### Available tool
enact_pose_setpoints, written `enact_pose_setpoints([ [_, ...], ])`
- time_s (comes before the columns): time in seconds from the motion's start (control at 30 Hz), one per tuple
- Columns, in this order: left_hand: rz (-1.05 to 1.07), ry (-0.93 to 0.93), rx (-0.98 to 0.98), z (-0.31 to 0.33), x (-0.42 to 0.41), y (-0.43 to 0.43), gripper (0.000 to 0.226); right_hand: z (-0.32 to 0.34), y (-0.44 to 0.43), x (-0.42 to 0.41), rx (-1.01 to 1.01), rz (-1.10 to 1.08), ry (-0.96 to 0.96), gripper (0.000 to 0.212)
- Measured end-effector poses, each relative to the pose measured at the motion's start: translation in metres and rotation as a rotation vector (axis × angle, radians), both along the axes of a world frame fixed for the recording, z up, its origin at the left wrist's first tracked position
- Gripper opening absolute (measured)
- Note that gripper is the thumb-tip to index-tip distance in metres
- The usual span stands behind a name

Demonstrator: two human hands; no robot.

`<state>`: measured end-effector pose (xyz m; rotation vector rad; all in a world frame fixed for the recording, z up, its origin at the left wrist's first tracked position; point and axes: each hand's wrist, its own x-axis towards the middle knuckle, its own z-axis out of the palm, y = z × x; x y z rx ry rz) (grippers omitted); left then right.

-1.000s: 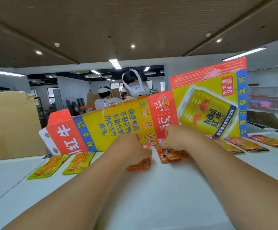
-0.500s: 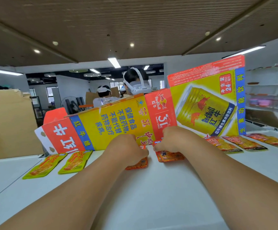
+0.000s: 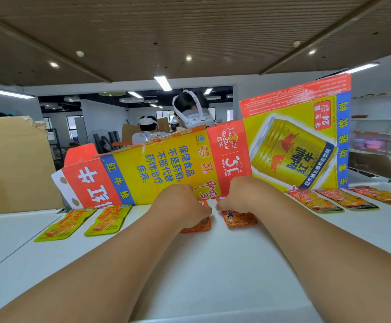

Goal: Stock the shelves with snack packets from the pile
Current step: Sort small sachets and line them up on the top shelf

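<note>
My two hands reach side by side to the back of a white shelf (image 3: 213, 264). My left hand (image 3: 180, 206) lies curled over an orange snack packet (image 3: 200, 226) flat on the shelf. My right hand (image 3: 243, 194) lies curled over another orange snack packet (image 3: 238, 217) right beside it. Two yellow-green packets (image 3: 85, 221) lie flat at the left. Three orange packets (image 3: 343, 199) lie in a row at the right. The fingertips of both hands are hidden behind the knuckles.
A flattened yellow and red drink carton (image 3: 190, 164) stands upright as a back wall behind the packets. A brown cardboard sheet (image 3: 12, 164) stands at the left. People wearing headsets (image 3: 190, 113) stand beyond the carton. More shelving (image 3: 381, 136) lies at the far right.
Both hands have stayed on the two orange packets in the middle. The packet under my right hand now lies squarer beside the left one. The view has tilted up slightly.
</note>
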<state>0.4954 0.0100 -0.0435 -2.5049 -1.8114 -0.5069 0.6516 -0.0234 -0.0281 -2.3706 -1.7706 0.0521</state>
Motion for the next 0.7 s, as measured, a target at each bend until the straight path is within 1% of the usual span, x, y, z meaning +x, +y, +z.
enact_pose_setpoints([
  [0.37, -0.001, 0.008, -0.003, -0.0007, 0.0007, 0.0021, 0.051, -0.0010, 0.0018, 0.0001, -0.023, -0.003, -0.018, 0.049],
  [0.53, 0.008, 0.027, -0.008, -0.0017, 0.0017, 0.0029, 0.039, -0.0021, 0.0021, 0.0000, -0.024, -0.003, -0.017, 0.048],
  [0.7, 0.012, 0.046, -0.010, -0.0020, 0.0025, 0.0028, 0.038, -0.0009, 0.0004, -0.0021, -0.029, 0.001, -0.015, 0.053],
])
